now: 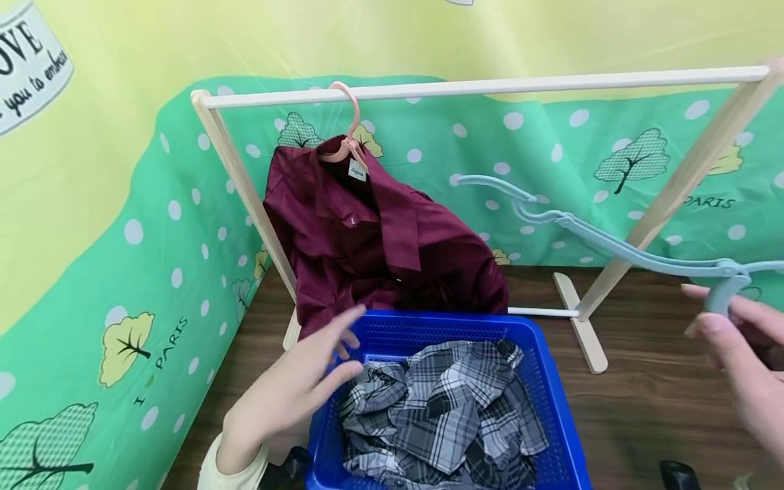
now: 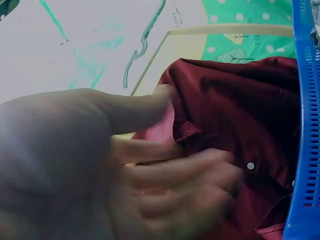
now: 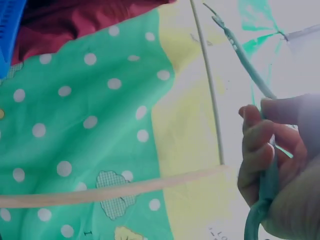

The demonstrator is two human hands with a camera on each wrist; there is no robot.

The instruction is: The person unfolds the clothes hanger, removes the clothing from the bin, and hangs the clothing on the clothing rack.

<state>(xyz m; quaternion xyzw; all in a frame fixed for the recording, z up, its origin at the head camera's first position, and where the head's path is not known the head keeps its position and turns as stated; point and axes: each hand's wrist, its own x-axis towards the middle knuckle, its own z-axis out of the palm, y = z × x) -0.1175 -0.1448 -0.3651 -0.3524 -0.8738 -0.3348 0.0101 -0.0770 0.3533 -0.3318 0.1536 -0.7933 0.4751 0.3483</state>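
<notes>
I've got my right hand far out to the side, fingers curled tight around a pale blue hanger that slants across the right post of the wooden rack! Over by the blue basket's left rim, my left hand has its fingers released, loosely spread. A plaid garment lies crumpled inside the basket; behind it, a maroon shirt hangs on a pink hanger.

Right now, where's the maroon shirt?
In the head view, the maroon shirt hangs at the rack's left, on the pink hanger, behind the blue basket.
</notes>
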